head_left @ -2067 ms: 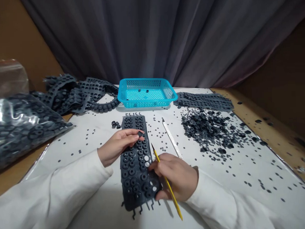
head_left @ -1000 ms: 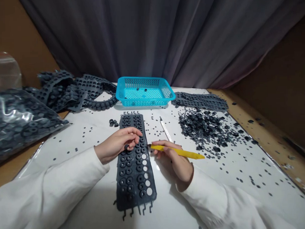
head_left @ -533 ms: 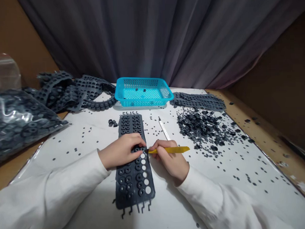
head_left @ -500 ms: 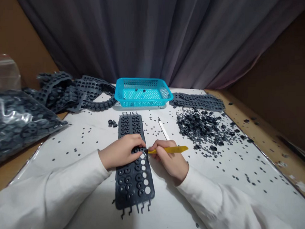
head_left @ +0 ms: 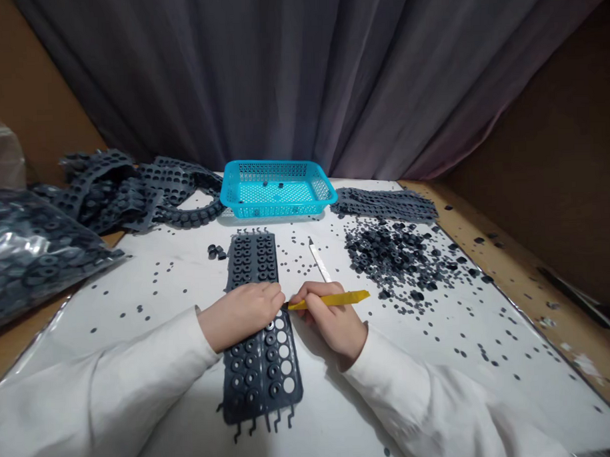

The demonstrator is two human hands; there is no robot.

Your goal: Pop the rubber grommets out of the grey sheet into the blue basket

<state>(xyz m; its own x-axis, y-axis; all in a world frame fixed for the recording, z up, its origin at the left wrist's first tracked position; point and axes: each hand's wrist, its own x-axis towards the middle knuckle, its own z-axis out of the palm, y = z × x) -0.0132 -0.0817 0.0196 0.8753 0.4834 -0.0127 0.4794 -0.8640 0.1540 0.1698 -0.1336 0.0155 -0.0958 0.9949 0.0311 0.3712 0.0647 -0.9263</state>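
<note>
A long black rubber sheet [head_left: 263, 383] with rows of raised rings lies lengthwise in front of me. Round white holes run along the near part of its right-hand column. My left hand [head_left: 248, 310] lies across its middle, fingers closed together and bent down at the right edge. The thumb and whatever the fingertips pinch are hidden. My right hand [head_left: 331, 315] is closed around a slim yellow tool [head_left: 345, 298], gripped like a pen. The tool's dark tip points left and meets the sheet's edge beside my left fingertips; its exact kind is unclear.
A blue basket [head_left: 279, 209] with a few black pieces stands at the back. Rubber sheets are heaped [head_left: 113, 188] left and stacked [head_left: 384, 204] right. Loose black pieces [head_left: 396, 252] are piled at right, near a white pen-like tool [head_left: 318, 260]. A filled plastic bag [head_left: 40, 244] sits left.
The view has shifted slightly. My left hand has turned so its fingers cover the spot by the tool tip, and its thumb no longer shows. My right hand keeps the yellow tool there.
</note>
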